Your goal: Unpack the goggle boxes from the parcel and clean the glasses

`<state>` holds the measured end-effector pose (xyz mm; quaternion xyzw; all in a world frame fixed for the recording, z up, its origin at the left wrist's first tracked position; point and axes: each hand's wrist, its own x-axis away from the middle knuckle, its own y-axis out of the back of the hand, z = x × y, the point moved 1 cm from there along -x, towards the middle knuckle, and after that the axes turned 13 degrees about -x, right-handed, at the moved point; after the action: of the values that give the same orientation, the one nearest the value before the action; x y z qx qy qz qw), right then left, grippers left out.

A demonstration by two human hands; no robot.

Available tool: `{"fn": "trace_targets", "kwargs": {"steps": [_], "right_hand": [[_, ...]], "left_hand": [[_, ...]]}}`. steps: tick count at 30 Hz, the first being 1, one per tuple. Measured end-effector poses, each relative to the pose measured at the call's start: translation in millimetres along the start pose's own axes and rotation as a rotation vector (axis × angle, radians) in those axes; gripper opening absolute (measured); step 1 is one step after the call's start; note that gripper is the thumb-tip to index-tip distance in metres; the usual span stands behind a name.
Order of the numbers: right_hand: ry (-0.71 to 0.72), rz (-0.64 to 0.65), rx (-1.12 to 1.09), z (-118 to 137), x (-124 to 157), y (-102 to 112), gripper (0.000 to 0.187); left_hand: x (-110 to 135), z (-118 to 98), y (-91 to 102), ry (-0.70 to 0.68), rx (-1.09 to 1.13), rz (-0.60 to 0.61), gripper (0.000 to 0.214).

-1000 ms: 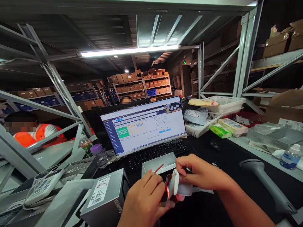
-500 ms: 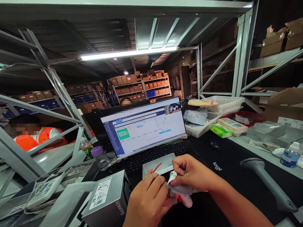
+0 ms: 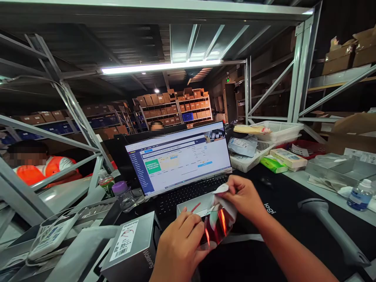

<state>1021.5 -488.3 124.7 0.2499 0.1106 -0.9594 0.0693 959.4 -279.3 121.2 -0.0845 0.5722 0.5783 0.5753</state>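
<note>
- Right in the middle of it all, the red mirrored lens (image 3: 216, 226) was up off the desk mat (image 3: 279, 199), held in the air between two bare hands!
- The left hand (image 3: 182, 239) had it, fingers folded around the near end, thumb underneath; their tips were partly hidden.
- Up at the far side, the right hand (image 3: 242, 196) had thumb and fingers pinched tight on a pale cloth (image 3: 225, 194), which hung over the lens's upper right edge.
- Here was the key relation: the lens lay to the right of the left fingers, its long axis slanting up towards the right hand; the left was nearer, the right just beyond the cloth.
- A thin red rod (image 3: 196, 207) poked up behind the left fingertips; whether it joined the lens, no telling.
- Just behind came an open grey box (image 3: 185, 206), before the keyboard (image 3: 170, 199) and the monitor (image 3: 182, 162).
- Left of the left hand sat a closed grey box (image 3: 129, 244); away near the mat's right edge lay a scanner (image 3: 331, 227).
</note>
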Motion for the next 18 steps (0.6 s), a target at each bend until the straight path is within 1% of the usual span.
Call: {"fn": "trace_targets", "kwargs": {"steps": [2,4,8,10,11,13,16,18], "right_hand": [[0.005,0.029,0.018,6,1,6,0.049],[-0.005,0.124,0.066,11,5,7,0.044],[-0.055,0.318,0.276,15,20,-5,0.028],[-0.088,0.381,0.369,15,25,-11,0.023],[-0.107,0.384,0.4,14,27,-13,0.021],[-0.155,0.339,0.4,15,30,-15,0.021],[-0.227,0.27,0.246,17,28,-10,0.024],[-0.214,0.229,0.15,20,22,1,0.03]], "left_hand": [[0,1,2.8,-0.015,0.027,0.016,0.028],[0,1,3.3,-0.036,0.017,0.023,0.026],[2,-6,-4.6,-0.08,-0.047,-0.001,0.021],[4,-10,-10.0,-0.114,-0.068,-0.02,0.023],[5,-13,-12.2,-0.131,-0.072,-0.023,0.024],[5,-16,-13.8,-0.154,-0.066,-0.036,0.025],[4,-18,-8.6,-0.181,-0.065,-0.053,0.025],[4,-13,-0.9,-0.176,-0.08,-0.069,0.025]]}}
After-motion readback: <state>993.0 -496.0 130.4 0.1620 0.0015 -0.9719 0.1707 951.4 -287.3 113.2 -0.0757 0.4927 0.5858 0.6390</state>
